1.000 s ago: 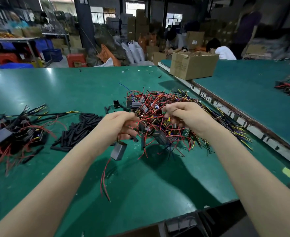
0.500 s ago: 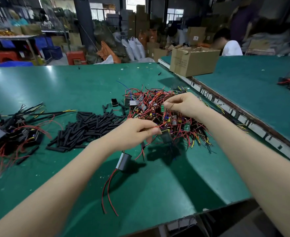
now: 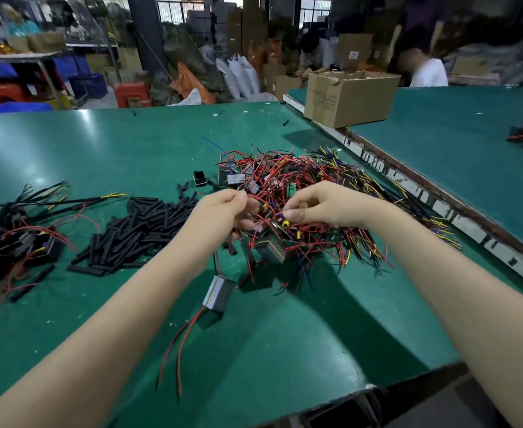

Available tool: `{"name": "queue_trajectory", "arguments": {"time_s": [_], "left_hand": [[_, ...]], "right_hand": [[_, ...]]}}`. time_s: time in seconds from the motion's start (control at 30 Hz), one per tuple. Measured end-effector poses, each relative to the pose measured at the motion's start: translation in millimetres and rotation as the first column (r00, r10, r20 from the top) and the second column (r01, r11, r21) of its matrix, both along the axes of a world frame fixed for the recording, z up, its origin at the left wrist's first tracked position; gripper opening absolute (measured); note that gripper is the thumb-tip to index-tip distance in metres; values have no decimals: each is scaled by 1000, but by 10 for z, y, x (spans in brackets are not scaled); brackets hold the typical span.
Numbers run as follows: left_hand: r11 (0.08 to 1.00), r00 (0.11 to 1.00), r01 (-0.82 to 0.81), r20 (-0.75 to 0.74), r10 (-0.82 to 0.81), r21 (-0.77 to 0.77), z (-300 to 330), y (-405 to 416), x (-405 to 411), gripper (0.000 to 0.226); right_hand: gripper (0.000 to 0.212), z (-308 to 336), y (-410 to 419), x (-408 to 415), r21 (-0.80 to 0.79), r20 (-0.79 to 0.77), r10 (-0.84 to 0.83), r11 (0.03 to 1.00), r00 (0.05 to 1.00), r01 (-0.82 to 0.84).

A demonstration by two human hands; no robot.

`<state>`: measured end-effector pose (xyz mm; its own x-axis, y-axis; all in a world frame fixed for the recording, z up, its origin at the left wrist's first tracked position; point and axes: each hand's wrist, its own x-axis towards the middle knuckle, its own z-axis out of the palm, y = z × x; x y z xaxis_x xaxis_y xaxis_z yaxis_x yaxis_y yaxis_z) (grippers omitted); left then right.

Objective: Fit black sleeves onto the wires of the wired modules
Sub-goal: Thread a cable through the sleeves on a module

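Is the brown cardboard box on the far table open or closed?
Open: the brown cardboard box has its top flaps raised and spread, so the inside edge shows. Its contents cannot be seen.

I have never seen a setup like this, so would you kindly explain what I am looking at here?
There is no machine: a person works bare-handed, filmed by a camera on their head looking down at a green table. The left hand and right hand both pinch red wires over a tangled pile of wired modules. One grey module hangs below the left hand on its wires, its red leads trailing down. A heap of black sleeves lies to the left, with sleeved modules beyond it. A cardboard box stands further back.
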<state>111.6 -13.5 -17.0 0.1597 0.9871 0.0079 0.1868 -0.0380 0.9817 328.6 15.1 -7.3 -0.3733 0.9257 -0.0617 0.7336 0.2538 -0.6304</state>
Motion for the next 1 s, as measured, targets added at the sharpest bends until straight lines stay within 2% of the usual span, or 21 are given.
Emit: {"name": "queue_trajectory", "arguments": {"time_s": [0.1,0.17,0.27,0.33,0.37,0.43,0.53,0.6,0.67,0.73,0.8,0.93,1.0], "left_hand": [[996,971,-16,238,36,-85,19,-16,116,28],[998,952,-14,305,31,-57,23,-21,162,29],[997,965,34,256,-50,68,16,-13,175,34],[980,965,169,184,-186,105,10,-29,181,37],[964,953,249,153,-261,96,8,-49,190,40],[937,920,342,176,-349,69,8,-79,218,43],[971,883,240,415,-221,7,44,-46,185,36],[989,814,142,574,-91,-44,76,22,76,33],[995,736,70,677,-8,-64,100,94,-67,36],[998,704,9,709,40,-66,92,123,-177,34],[997,661,-25,747,76,-79,86,118,-236,31],[996,429,-16,900,82,-83,161,100,-400,39],[997,429,-28,900,82,-77,195,91,-489,35]], "right_hand": [[21,-33,-50,-176,59,-73,-34,998,997,38],[14,-49,-55,-227,62,-183,-113,990,977,126],[13,-84,-28,-239,46,-357,-244,959,902,278],[9,-90,15,-268,84,-417,-260,943,871,322],[7,-97,57,-279,122,-399,-281,927,873,354],[11,-132,166,-260,228,-238,-377,874,895,429],[8,-248,295,-160,324,7,-532,802,847,502],[8,-352,357,-53,329,39,-574,781,818,532],[12,-387,406,50,283,7,-583,780,812,557],[21,-360,450,119,220,-36,-542,815,840,536],[19,-321,462,137,209,-72,-507,834,859,511],[23,-346,423,152,171,-208,-517,816,830,552],[23,-348,383,142,155,-221,-522,815,824,558]]}}
